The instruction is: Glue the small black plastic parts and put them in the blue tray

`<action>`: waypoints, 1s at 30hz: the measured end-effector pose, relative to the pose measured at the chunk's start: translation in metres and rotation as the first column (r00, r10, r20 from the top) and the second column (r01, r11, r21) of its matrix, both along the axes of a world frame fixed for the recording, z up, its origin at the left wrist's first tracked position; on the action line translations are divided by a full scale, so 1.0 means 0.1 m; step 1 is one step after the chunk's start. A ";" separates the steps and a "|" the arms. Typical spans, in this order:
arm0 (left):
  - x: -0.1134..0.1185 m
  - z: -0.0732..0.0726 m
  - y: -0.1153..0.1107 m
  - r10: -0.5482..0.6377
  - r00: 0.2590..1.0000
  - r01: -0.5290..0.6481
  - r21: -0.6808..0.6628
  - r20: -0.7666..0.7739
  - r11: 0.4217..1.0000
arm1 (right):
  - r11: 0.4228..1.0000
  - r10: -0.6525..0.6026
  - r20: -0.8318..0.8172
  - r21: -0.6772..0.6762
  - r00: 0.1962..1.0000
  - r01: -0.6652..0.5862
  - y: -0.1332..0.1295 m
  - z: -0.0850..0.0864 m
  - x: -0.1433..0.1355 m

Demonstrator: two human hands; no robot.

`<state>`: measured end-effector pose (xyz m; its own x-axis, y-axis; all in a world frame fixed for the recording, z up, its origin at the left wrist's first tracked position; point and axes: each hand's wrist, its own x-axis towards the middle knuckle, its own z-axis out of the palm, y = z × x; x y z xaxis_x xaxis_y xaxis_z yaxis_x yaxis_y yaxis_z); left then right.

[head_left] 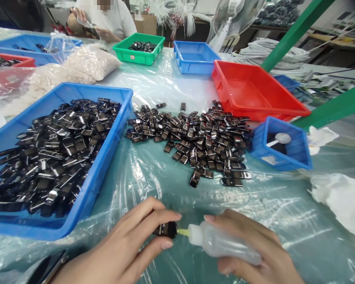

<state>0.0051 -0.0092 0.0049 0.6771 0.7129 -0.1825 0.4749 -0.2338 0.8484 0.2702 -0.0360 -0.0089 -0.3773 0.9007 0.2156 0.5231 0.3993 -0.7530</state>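
At the bottom centre, my left hand [136,240] pinches a small glossy black part [167,229] between thumb and fingers. My right hand [251,244] is wrapped round a translucent squeeze bottle [221,241] lying nearly level. The bottle's thin yellow-green tip points left and meets or nearly meets the right end of the black part. Beyond both hands, a loose pile of similar black parts [192,134] is spread on the plastic-covered table [142,173]. A large blue bin [102,173] on the left holds many more of them.
A small blue bin [281,157] with a round-headed metal tool and an empty-looking red tray [254,90] stand at the right. Farther back are a green bin [136,57], a blue bin [195,65] and a bag [91,63]. White tissue [341,201] lies right. A person [118,19] sits opposite.
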 end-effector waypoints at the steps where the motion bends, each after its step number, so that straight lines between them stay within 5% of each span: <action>1: 0.00 0.00 0.00 0.001 1.000 -0.001 0.006 -0.004 1.000 | 1.000 -0.005 -0.001 -0.006 1.000 0.005 0.00 0.00 0.00; 7: 0.03 -0.02 -0.02 0.079 0.994 -0.085 0.086 0.075 0.993 | 0.999 -0.038 0.015 -0.016 0.999 0.038 -0.02 -0.01 0.00; 17: 0.01 0.00 0.01 0.031 0.999 -0.031 0.045 0.016 0.998 | 0.999 -0.034 -0.004 0.008 0.999 0.034 0.00 -0.02 -0.03; 20: 0.04 -0.04 -0.02 0.121 0.989 -0.127 0.074 0.086 0.989 | 0.998 -0.067 -0.037 0.011 0.997 0.068 0.02 -0.01 -0.02; 25: 0.06 -0.04 0.02 0.405 0.910 -0.412 0.086 0.086 0.907 | 0.920 -0.358 -0.085 -0.201 0.930 0.336 0.09 -0.06 0.03; 30: 0.04 -0.08 0.09 0.507 0.862 -0.507 0.050 0.014 0.860 | 0.879 -0.463 -0.181 -0.217 0.868 0.424 0.21 -0.17 -0.01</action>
